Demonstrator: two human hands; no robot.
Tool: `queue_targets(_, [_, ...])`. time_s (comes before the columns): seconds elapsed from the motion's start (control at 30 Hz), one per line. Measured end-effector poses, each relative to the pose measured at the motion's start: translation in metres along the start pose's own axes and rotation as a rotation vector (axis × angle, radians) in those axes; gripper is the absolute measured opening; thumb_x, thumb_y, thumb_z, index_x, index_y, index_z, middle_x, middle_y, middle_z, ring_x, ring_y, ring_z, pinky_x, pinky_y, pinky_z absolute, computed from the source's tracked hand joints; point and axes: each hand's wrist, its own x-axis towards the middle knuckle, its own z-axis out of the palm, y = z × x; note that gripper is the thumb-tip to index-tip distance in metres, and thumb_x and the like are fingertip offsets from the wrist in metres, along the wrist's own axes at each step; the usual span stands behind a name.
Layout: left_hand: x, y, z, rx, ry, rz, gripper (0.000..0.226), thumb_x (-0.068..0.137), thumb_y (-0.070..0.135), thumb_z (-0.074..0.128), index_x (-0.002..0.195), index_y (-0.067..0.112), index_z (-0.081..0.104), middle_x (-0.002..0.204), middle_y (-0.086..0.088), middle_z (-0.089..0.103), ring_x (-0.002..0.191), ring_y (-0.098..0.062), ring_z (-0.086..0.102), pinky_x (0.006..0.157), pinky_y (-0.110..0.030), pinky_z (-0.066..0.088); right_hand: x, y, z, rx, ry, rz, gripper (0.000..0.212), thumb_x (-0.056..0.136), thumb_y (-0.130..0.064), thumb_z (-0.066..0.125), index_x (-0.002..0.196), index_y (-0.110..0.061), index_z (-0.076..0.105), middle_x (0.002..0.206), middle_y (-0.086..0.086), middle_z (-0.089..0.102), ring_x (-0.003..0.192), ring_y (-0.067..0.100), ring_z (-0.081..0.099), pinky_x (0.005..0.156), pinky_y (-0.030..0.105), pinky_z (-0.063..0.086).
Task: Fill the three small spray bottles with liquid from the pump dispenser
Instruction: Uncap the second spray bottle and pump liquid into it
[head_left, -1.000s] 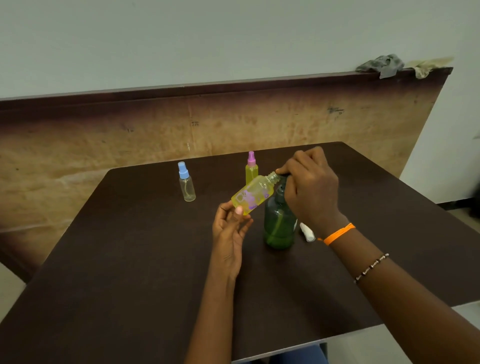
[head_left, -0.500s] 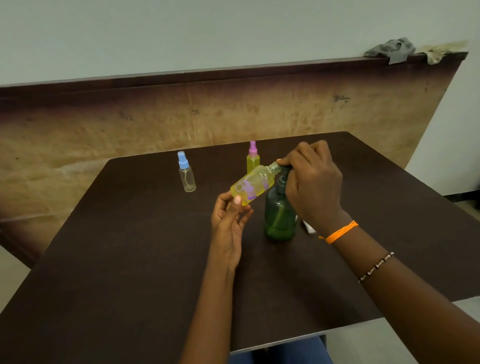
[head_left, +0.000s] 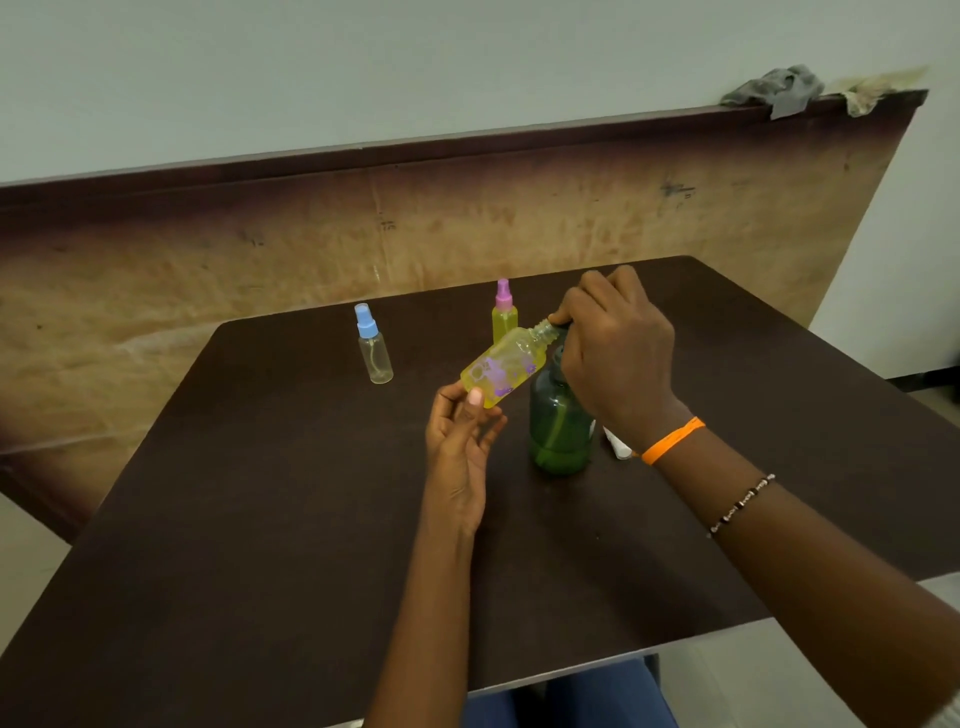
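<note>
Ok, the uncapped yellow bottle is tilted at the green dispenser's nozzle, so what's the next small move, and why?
Probably press the pump head down. The left hand holds the yellow bottle tilted with its open neck at the nozzle, and the right hand already sits over the top of the green pump dispenser. The bottle looks only partly filled, though its level is hard to read.

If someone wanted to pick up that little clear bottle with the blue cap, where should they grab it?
Probably round the clear plastic body of the small clear spray bottle with the blue cap, coming from the near side. It stands upright and alone on the dark table; the body is wider than the narrow cap.
</note>
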Motion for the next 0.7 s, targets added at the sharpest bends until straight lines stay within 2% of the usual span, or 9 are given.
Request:
queue_targets(0.07, [0.000, 0.000, -0.001, 0.003, 0.000, 0.002, 0.065, 0.041, 0.055, 0.086, 0.087, 0.020, 0.055, 0.078, 0.010, 0.066, 0.070, -0.003, 0.062, 0.071, -0.021, 0.052, -0.004, -0.002, 0.000, 0.024, 0.012, 0.027, 0.020, 0.079, -0.003, 0.044, 0.067, -0.006, 0.060, 0.070, 0.007, 0.057, 0.074, 0.019, 0.040, 0.047, 0.027, 0.031])
queue_targets(0.2, [0.002, -0.001, -0.003, -0.007, -0.005, 0.002, 0.060, 0.044, 0.051, 0.086, 0.087, 0.021, 0.057, 0.082, 0.008, 0.066, 0.072, -0.004, 0.062, 0.073, -0.022, 0.053, -0.033, -0.010, 0.007, 0.060, 0.089, 0.136, 0.034, 0.098, -0.006, 0.038, 0.082, -0.002, 0.067, 0.075, 0.009, 0.058, 0.068, 0.024, 0.051, 0.046, 0.034, 0.042])
queue_targets(0.3, [0.001, -0.001, -0.003, -0.005, 0.014, 0.000, 0.042, 0.060, 0.041, 0.082, 0.087, 0.020, 0.057, 0.082, 0.008, 0.065, 0.072, -0.004, 0.061, 0.075, -0.025, 0.052, -0.027, -0.006, 0.008, 0.037, 0.076, 0.087, 0.044, 0.101, -0.012, 0.030, 0.073, -0.003, 0.062, 0.071, 0.009, 0.054, 0.065, 0.023, 0.047, 0.043, 0.036, 0.039])
queue_targets(0.37, [0.000, -0.002, -0.003, 0.018, 0.011, 0.005, 0.023, 0.072, 0.029, 0.068, 0.087, 0.020, 0.055, 0.079, 0.010, 0.065, 0.071, -0.004, 0.060, 0.077, -0.026, 0.049, -0.019, -0.001, 0.004, 0.026, 0.067, 0.033, 0.039, 0.099, -0.008, 0.035, 0.068, -0.005, 0.058, 0.069, 0.008, 0.053, 0.067, 0.021, 0.042, 0.044, 0.034, 0.036])
queue_targets(0.4, [-0.001, -0.002, -0.002, 0.028, 0.006, 0.005, 0.022, 0.072, 0.029, 0.068, 0.087, 0.020, 0.054, 0.078, 0.011, 0.065, 0.070, -0.004, 0.060, 0.077, -0.025, 0.049, -0.014, 0.001, 0.002, 0.023, 0.051, 0.016, 0.033, 0.095, -0.006, 0.040, 0.066, -0.006, 0.057, 0.068, 0.007, 0.053, 0.068, 0.021, 0.040, 0.046, 0.032, 0.034])
queue_targets(0.47, [-0.001, -0.002, -0.001, 0.046, -0.004, 0.001, 0.034, 0.063, 0.036, 0.073, 0.087, 0.020, 0.055, 0.077, 0.011, 0.066, 0.070, -0.003, 0.060, 0.075, -0.023, 0.051, -0.005, 0.004, -0.002, 0.031, 0.013, -0.011, 0.021, 0.083, -0.002, 0.046, 0.066, -0.007, 0.058, 0.069, 0.006, 0.055, 0.071, 0.019, 0.039, 0.048, 0.029, 0.031])
queue_targets(0.53, [0.000, -0.001, -0.001, 0.037, -0.015, 0.008, 0.050, 0.052, 0.044, 0.083, 0.087, 0.021, 0.056, 0.078, 0.011, 0.066, 0.071, -0.003, 0.061, 0.075, -0.022, 0.052, -0.004, 0.002, -0.003, 0.069, -0.007, 0.003, 0.019, 0.077, -0.001, 0.044, 0.068, -0.007, 0.060, 0.071, 0.006, 0.057, 0.074, 0.019, 0.039, 0.047, 0.028, 0.033])
queue_targets(0.6, [0.001, -0.002, -0.003, 0.030, -0.022, 0.016, 0.058, 0.046, 0.051, 0.085, 0.086, 0.022, 0.056, 0.079, 0.010, 0.066, 0.072, -0.003, 0.061, 0.074, -0.022, 0.053, -0.013, -0.002, 0.000, 0.119, 0.015, 0.072, 0.024, 0.081, -0.002, 0.041, 0.075, -0.004, 0.064, 0.074, 0.008, 0.057, 0.074, 0.020, 0.042, 0.046, 0.030, 0.038])
queue_targets(0.7, [0.002, -0.002, -0.002, 0.003, -0.020, 0.015, 0.058, 0.044, 0.051, 0.086, 0.085, 0.022, 0.058, 0.081, 0.009, 0.066, 0.072, -0.004, 0.062, 0.073, -0.022, 0.053, -0.033, -0.008, 0.005, 0.145, 0.065, 0.153, 0.029, 0.089, 0.000, 0.039, 0.090, -0.001, 0.068, 0.079, 0.011, 0.059, 0.073, 0.025, 0.054, 0.048, 0.035, 0.046])
